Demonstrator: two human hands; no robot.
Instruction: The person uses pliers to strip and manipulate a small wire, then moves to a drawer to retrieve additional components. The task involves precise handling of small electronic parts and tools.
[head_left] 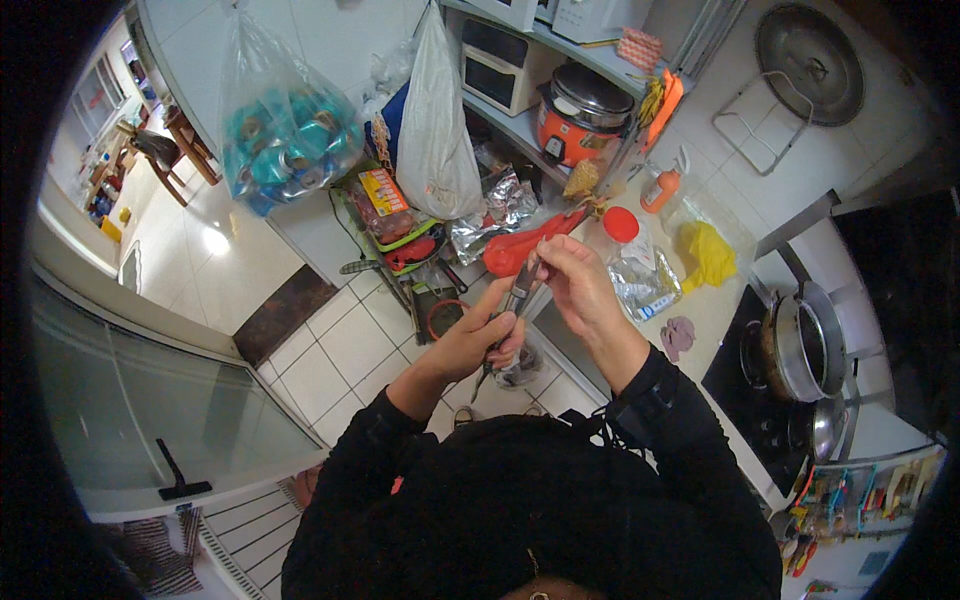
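In front of my body, my left hand (462,345) is wrapped round a slim dark tool (520,291) with a greyish middle, held at a slant. A thin dark greenish end sticks out below my fist. What kind of tool it is I cannot make out. My right hand (580,285) pinches at its upper end with thumb and fingers. Just beyond my fingers lies a red plastic bag (522,246). A foil packet (642,284) and a jar with a red lid (620,225) stand on the counter beyond my right hand.
To the right, a pan (806,345) sits on the black cooktop (728,362). A yellow bag (707,254) and a mauve cloth (678,338) lie on the counter. An orange rice cooker (572,135) occupies the shelf. Plastic bags (290,150) hang at upper left, near a glass door (150,400).
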